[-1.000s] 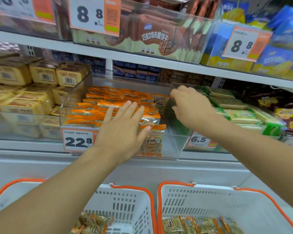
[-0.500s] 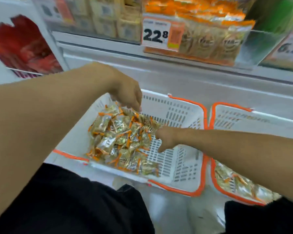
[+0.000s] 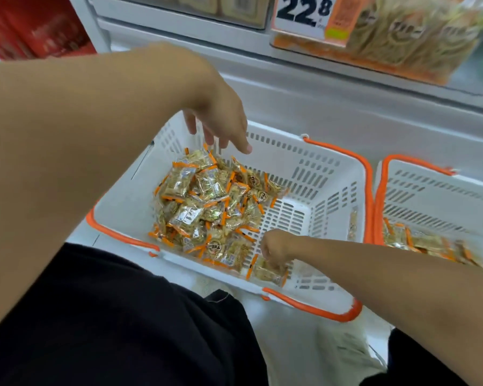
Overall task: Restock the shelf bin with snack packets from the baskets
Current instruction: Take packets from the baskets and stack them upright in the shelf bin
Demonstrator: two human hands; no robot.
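Restocking is midway — left hand (image 3: 221,121), fingers spread, hovers over the snack packets (image 3: 207,207) heaped at the white basket's (image 3: 332,174) nine o'clock, right hand (image 3: 273,246) pinches one packet (image 3: 265,271) at six o'clock, and the second basket (image 3: 430,190) at three o'clock is not yet emptied.

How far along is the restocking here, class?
Done: the shelf bin behind the 22.8 price tag already holds packets. In hand: the right hand pinches a packet in the left basket; the left hand hovers open above the pile. Left: many packets there, more in the right basket.
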